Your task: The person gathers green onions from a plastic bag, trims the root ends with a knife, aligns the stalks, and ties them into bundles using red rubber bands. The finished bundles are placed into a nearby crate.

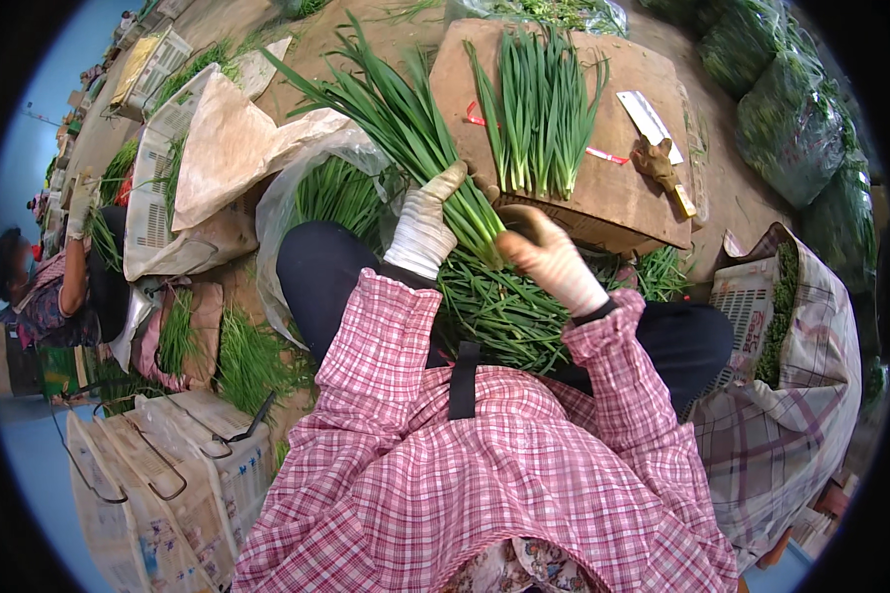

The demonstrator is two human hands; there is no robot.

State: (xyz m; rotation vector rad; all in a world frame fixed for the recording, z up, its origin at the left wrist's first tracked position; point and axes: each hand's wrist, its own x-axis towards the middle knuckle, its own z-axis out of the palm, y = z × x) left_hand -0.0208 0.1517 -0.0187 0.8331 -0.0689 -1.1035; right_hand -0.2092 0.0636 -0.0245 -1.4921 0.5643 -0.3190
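Observation:
My left hand (429, 215), in a whitish knit glove, is closed around a bunch of long green garlic chives (408, 126). Their leaf tips point up and left, and the pale stem ends lie toward my right hand (545, 252). That hand, also gloved, has its fingertips at the stem ends; motion blur hides whether they pinch any. A heap of loose green leaves (500, 311) lies in my lap below both hands. Beyond them, a laid-out bunch of chives (541, 111) rests on a brown board (638, 67) atop a box.
On the board lie a cleaver (649, 122) with a partly wrapped handle and red-and-white tape strips (607, 156). A plastic bag of greens (334, 193) stands left; a cloth-covered crate (745, 311) stands right. White crates (170, 474) sit lower left. Another person (67, 289) sits far left.

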